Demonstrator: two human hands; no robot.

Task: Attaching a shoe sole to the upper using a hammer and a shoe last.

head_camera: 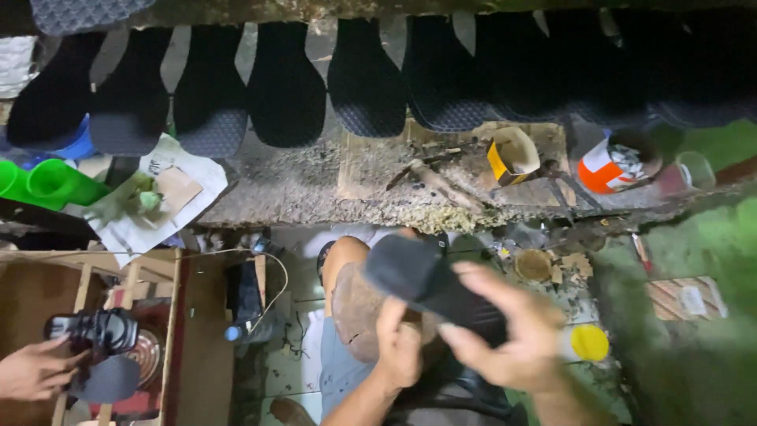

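Dark rubbery sole (430, 284), flat, elongated with a rounded toe end, matte; motion-blurred. It's held over the lap, above a brown rounded block (356, 312) resting on the knee. Right hand (512, 339) has its fingers (493, 280) wrapped over the top of the sole, thumb underneath, closed on it. Left hand (398, 347) is curled against the sole's underside, fingers bent, gripping from below. Rough, debris-covered surface (300, 185) beyond, with a row of black textured soles (288, 87) hanging along its far edge. Another person's hand (31, 371) at lower left touches a black sandal (95, 327).
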